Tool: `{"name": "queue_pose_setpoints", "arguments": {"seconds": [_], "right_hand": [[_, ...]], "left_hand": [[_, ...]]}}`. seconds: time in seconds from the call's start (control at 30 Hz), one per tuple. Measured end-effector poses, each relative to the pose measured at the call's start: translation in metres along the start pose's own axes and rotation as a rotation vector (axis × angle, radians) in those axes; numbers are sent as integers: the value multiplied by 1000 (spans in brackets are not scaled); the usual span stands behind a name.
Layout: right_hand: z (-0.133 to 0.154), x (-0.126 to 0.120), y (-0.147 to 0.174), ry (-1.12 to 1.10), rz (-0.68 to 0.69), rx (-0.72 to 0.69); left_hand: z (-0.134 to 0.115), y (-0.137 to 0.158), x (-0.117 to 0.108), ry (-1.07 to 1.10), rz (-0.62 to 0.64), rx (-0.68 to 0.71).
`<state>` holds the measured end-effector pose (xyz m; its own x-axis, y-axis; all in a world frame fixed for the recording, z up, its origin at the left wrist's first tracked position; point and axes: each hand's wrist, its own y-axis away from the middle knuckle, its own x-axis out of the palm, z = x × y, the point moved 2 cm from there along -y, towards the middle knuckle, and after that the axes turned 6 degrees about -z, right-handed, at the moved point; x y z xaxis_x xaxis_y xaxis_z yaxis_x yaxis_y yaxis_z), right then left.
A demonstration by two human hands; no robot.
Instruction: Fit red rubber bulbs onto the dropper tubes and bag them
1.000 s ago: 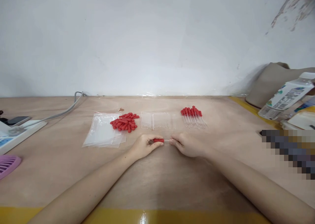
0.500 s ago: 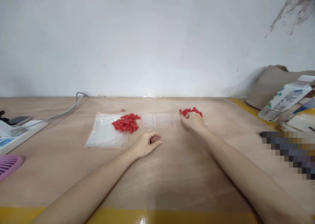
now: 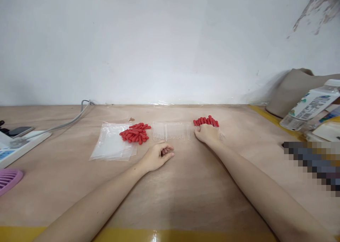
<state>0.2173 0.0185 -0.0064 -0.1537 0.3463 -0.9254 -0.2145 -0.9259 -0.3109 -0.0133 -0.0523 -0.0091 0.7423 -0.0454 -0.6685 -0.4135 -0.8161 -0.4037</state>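
Note:
My left hand (image 3: 159,155) rests on the table with loosely curled fingers, the thumb apart and nothing visible in it. Just beyond it lies a row of clear thin tubes (image 3: 172,131). On the left, a heap of red rubber bulbs (image 3: 136,133) sits partly on clear plastic bags (image 3: 111,142). My right hand (image 3: 208,133) is over the clear stems of a row of red-topped droppers (image 3: 205,121). Its fingers are bent and closed downward; the back of the hand hides what they grip. Some clear stems (image 3: 221,135) show at its right side.
A white power strip (image 3: 32,142) with a grey cable (image 3: 71,121) and a purple slotted object (image 3: 9,181) are at the left edge. On the right stand a tilted plastic bottle (image 3: 309,105) and a beige bag (image 3: 287,89). A wall closes off the back.
My right hand has drawn slightly toward me, from the red tops down onto the clear stems, so more of the red bulbs show. The left hand has stayed in place.

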Motion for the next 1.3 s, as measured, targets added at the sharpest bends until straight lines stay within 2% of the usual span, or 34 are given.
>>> {"name": "queue_pose_setpoints", "arguments": {"seconds": [0.23, 0.53, 0.83, 0.93, 1.0, 1.1, 1.2, 1.3], "right_hand": [[7, -8, 5, -46, 1, -5], [29, -7, 12, -44, 122, -14], [29, -3, 18, -4, 102, -40], [26, -4, 34, -29, 8, -77], [24, -8, 49, -62, -78, -158], [17, -14, 68, -120, -126, -295], [7, -16, 75, -237, -149, -396], [1, -10, 72, -389, -137, -479]], "left_hand": [[-1, 0, 0, -17, -3, 19], [-2, 0, 1, -30, 1, 26], [-4, 0, -1, -34, -4, 39], [-4, 2, 2, -55, -21, 54], [-2, 3, 1, -123, -77, 56], [4, 1, -10, -338, -217, 85], [12, -6, -33, -623, -323, 119], [22, -14, -57, -807, -386, 43]]}}
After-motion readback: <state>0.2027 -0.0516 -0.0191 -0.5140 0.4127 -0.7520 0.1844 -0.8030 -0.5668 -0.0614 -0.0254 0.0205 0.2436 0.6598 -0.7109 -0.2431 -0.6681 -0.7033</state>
